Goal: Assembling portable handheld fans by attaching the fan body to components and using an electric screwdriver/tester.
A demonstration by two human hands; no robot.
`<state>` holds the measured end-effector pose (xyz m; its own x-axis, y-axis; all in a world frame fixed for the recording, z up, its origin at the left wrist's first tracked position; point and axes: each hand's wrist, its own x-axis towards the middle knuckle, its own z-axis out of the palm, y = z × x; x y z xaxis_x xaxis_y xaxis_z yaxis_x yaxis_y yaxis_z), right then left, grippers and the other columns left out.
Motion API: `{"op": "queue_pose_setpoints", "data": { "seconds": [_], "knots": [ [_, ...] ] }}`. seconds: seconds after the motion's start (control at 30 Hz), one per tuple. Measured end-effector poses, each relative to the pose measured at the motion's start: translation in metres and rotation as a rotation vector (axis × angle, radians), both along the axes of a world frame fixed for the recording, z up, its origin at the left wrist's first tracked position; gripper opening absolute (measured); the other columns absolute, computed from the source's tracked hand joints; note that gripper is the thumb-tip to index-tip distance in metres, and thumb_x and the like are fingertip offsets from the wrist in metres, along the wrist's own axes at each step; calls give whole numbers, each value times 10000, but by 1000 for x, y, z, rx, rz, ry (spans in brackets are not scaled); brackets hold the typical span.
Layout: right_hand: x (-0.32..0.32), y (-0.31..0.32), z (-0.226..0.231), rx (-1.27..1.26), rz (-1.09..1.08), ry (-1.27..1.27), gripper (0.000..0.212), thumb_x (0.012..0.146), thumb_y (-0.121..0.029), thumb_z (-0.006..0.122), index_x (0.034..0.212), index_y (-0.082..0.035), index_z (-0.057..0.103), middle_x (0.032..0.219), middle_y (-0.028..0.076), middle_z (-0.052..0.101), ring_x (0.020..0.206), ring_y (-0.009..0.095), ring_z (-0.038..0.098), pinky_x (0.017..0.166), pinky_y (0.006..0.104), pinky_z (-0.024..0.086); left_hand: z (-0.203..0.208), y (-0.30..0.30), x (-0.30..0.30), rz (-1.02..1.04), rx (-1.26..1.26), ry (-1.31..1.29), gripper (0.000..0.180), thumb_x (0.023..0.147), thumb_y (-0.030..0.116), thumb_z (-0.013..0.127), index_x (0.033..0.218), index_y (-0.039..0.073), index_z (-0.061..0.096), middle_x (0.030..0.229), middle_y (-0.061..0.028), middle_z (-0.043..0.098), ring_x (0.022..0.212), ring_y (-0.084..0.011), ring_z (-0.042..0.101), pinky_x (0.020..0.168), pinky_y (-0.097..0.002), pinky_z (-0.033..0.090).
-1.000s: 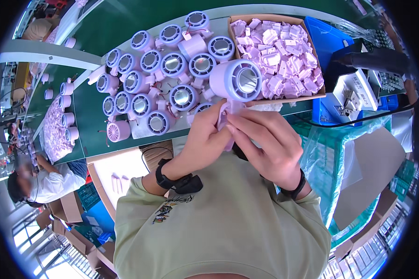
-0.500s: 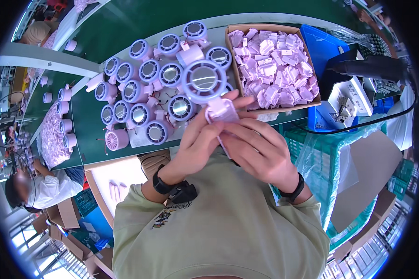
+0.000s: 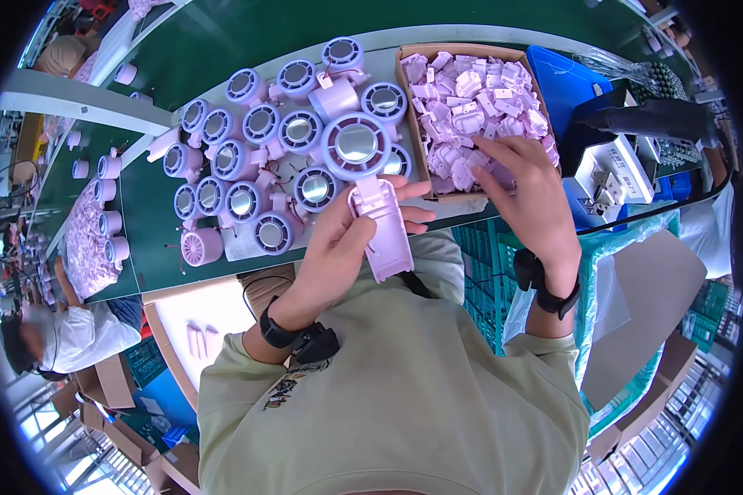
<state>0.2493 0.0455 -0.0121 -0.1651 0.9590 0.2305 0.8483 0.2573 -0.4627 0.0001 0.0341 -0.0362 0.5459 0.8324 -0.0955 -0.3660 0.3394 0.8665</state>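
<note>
My left hand (image 3: pixel 339 247) grips a lilac handheld fan (image 3: pixel 357 147) by its handle, in front of my chest. The round head with its silver centre points up and away, and the handle (image 3: pixel 381 231) shows its open hollow side, with the thumb on it. A short thin wire shows near the thumb. My right hand (image 3: pixel 524 186) reaches over the cardboard box (image 3: pixel 402 78) full of small pink plastic parts (image 3: pixel 479 91). Its fingers are apart, with thumb and forefinger at the near parts; nothing is visibly held.
Several lilac fan heads (image 3: pixel 261 124) with wires stand left of the box on the green table (image 3: pixel 153 239). A blue bin (image 3: pixel 557 87), a white box of small metal parts (image 3: pixel 615 177) and a dark tool (image 3: pixel 652 121) lie right. A lined teal crate (image 3: pixel 480 285) stands below. Another person (image 3: pixel 95 334) sits far left.
My right hand has left the fan handle and moved right, to the box of pink parts. The left hand keeps the fan, whose hollow handle is now uncovered.
</note>
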Motion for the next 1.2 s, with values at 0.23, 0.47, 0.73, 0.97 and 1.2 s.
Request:
{"op": "queue_pose_setpoints", "data": {
  "seconds": [0.23,0.47,0.73,0.97,1.2],
  "knots": [
    [14,6,8,-235,98,78,310,833,-137,702,1136,-77,679,963,125,634,953,307,583,835,383,462,2,-1,3,-51,-21,-45,485,911,-4,314,1394,-34,340,1401,-221,469,1165,-326,588,1016,-420,452],
    [20,11,13,-77,209,75,251,800,-84,733,1043,-45,682,954,95,640,883,237,618,778,342,483,1,0,6,-79,-59,-63,513,903,-20,324,1415,-30,322,1418,-217,451,1211,-326,560,1050,-423,424],
    [-7,-13,14,-191,-2,1028,272,750,19,761,1005,-23,675,918,92,664,791,141,656,652,260,533,4,0,13,-80,-46,-45,539,897,-30,344,1435,-29,304,1393,-187,472,1242,-279,531,1056,-387,410],
    [-55,-22,11,106,142,609,294,690,10,804,972,-16,724,971,79,661,822,172,637,722,265,529,13,-4,9,-141,93,184,482,902,-8,406,1382,-28,372,1264,-110,544,1128,-157,557,958,-315,447],
    [-60,-38,7,268,135,430,268,684,-4,805,945,-32,750,1000,96,649,860,224,626,718,307,520,6,-16,8,-101,29,79,335,959,76,429,1274,-28,474,1090,-42,580,966,-89,548,816,-241,451]
  ]
}}
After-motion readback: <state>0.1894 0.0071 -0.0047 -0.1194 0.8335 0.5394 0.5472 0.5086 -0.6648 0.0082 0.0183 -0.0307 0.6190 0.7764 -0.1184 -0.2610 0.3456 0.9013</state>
